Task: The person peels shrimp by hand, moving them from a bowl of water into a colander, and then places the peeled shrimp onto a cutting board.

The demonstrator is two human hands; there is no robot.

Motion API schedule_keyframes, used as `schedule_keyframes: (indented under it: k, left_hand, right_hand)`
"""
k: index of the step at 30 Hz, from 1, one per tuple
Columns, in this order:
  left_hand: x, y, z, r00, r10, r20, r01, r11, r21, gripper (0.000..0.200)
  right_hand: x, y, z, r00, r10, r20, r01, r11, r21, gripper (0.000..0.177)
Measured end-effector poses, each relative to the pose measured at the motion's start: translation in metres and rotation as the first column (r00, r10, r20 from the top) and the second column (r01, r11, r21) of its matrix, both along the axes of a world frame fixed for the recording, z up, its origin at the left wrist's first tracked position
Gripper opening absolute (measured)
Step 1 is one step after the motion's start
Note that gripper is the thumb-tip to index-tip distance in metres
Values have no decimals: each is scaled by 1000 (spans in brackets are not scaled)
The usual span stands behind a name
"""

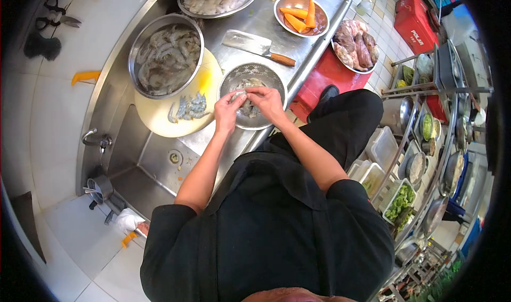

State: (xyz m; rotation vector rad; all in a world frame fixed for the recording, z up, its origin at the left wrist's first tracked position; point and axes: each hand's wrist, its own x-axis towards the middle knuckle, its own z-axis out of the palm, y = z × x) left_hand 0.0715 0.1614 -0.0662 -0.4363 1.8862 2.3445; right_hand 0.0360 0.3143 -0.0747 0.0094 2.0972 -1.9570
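Over a perforated metal colander [229, 82], my left hand [228, 112] and my right hand [267, 102] meet with fingertips pinched on one shrimp [239, 95]. Shells and shrimp pieces [249, 109] lie in the colander below them. Left of my hands, a small pile of shrimp [191, 107] rests on the round cutting board [154, 122]. A large steel bowl [200, 41] full of grey, unpeeled shrimp [167, 56] stands on the board's far part. The cleaver [247, 42], with a wooden handle, lies on the steel counter beyond the colander.
The sink basin [154, 166] with its tap [97, 138] is at left. A colander with carrots [298, 18] and a bowl of pale seafood [218, 3] stand farther back. Meat in a bowl [355, 45] sits on a red box [324, 77]. Shelving [407, 137] stands at right.
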Motion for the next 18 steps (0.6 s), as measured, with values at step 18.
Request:
schedule_keyframes:
  k: [18]
  left_hand:
    - [5, 8, 6, 972, -193, -135, 69, 779, -623, 31]
  right_hand:
    - [3, 4, 11, 966, 113, -231, -17, 924, 382, 19]
